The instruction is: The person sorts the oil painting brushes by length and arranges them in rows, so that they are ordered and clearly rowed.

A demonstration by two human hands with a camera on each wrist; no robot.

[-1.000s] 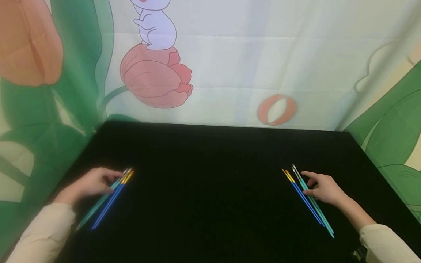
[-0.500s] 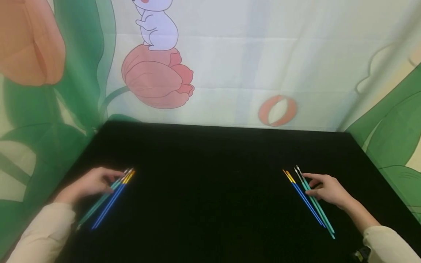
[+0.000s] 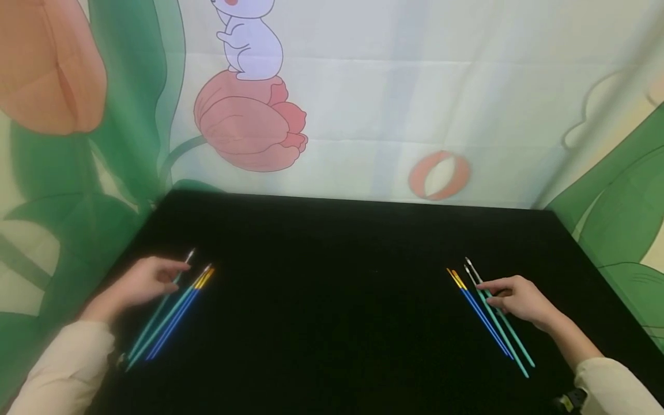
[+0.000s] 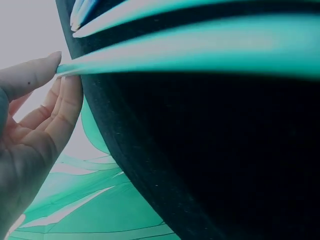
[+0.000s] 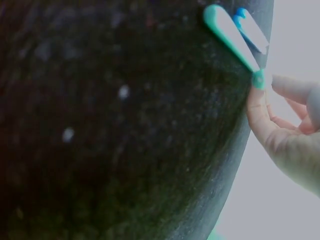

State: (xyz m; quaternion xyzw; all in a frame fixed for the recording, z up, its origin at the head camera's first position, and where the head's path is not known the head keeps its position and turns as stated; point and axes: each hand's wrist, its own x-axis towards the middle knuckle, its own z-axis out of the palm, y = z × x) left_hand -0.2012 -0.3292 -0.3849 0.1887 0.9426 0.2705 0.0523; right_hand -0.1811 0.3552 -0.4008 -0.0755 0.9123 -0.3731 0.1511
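My left hand pinches a teal paintbrush between thumb and fingers; the left wrist view shows the pinched brush close up. Just right of it lie a second teal paintbrush and two blue paintbrushes with gold ferrules. On the right, my right hand pinches the outer teal paintbrush, its fingers partly hiding the shaft. Another teal paintbrush lies beside it, and two blue paintbrushes lie farther left. In the right wrist view a teal brush reaches toward the fingertips.
All the brushes are on a black table. Behind it hangs a pale curtain printed with tulips and a white animal. A small dark object shows beside the right sleeve.
My left hand has shifted slightly up and left, parting one teal paintbrush from the other. On the right, the outer teal paintbrush has spread away from its neighbour; the blue paintbrushes stay put.
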